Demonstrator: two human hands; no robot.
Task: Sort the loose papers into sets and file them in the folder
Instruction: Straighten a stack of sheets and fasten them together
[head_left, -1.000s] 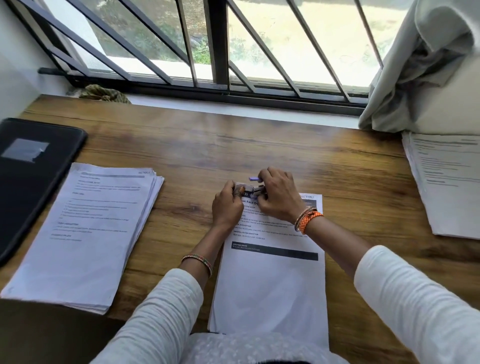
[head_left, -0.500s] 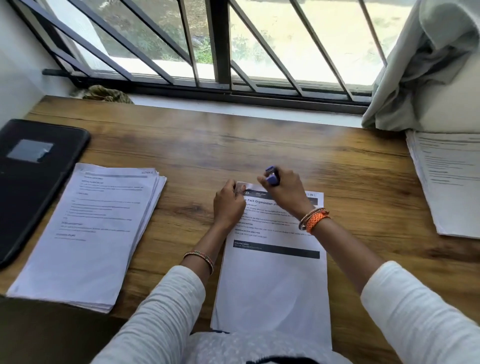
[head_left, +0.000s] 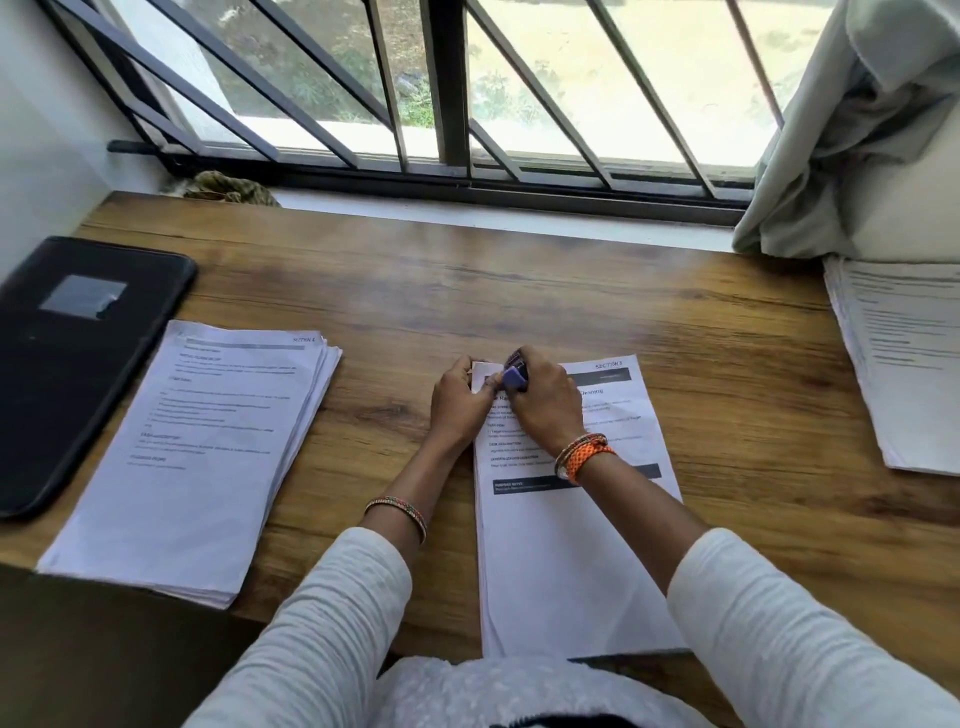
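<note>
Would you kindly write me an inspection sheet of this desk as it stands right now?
Surface: wooden desk, under a barred window.
Job's things: centre set of papers before the person; left stack; right stack; black folder, closed, far left.
Clutter: crumpled cloth on the sill.
Grippers: left hand pinches the centre set's top-left corner; right hand grips a small purple stapler there.
Cables: nothing seen.
Surroundings: curtain at right.
</note>
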